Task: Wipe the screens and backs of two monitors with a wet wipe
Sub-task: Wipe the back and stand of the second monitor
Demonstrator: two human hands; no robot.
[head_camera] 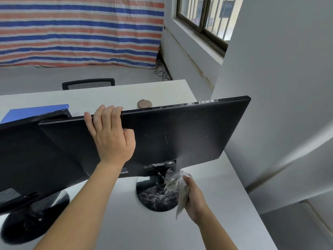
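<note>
Two black monitors stand on a white desk with their backs toward me. The right monitor (189, 130) tilts forward on a round glossy base (155, 199). My left hand (110, 134) grips its top edge, fingers curled over the rim. My right hand (194, 197) holds a crumpled white wet wipe (180, 188) low beside the stand neck (162, 177), just under the monitor's bottom edge. The left monitor (36, 156) overlaps behind the right one and stands on its own round base (30, 221).
The white desk (216, 213) ends at the right beside a grey wall. A blue box (34, 110) and a round brown lid (144, 104) lie beyond the monitors. A black chair back (88, 83) stands behind the desk, before a striped tarp.
</note>
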